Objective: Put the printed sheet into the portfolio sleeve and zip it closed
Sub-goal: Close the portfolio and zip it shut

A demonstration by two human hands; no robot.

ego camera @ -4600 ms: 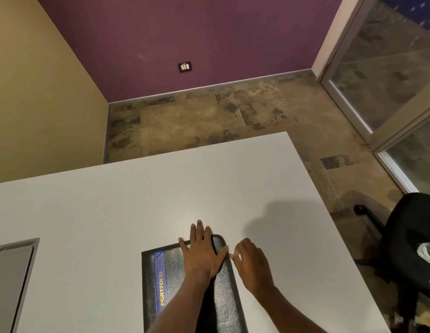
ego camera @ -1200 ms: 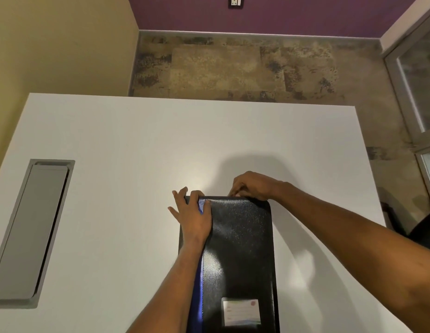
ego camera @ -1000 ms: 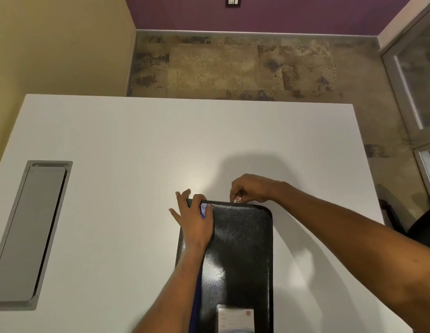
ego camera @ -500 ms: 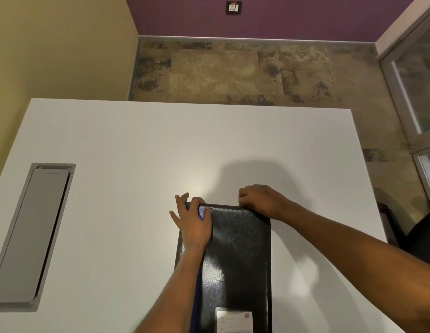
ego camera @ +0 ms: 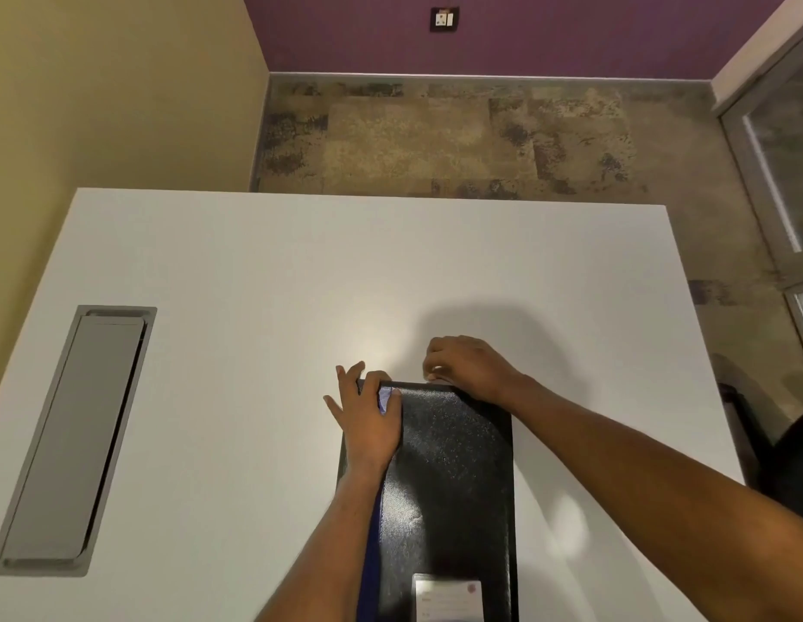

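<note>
I see the portfolio point(ego camera: 449, 478), a pebbled black rectangle with rounded corners and a blue spine strip, lying closed on the smooth white table point(ego camera: 256, 271) at 6 o'clock. My left hand point(ego camera: 368, 419) lies flat, fingers spread, on its far-left corner. My right hand point(ego camera: 469, 365) is curled at the far edge; whether its grip pinches the zip I cannot tell. A grey hatch point(ego camera: 72, 437) sits at 9 o'clock. Half a second ago the right hand was further right.

portfolio point(ego camera: 449, 478) being cut off by the bottom edge, zipper pull being hidden under the right hand point(ego camera: 469, 365), card point(ego camera: 446, 599) print being too small to read
</note>
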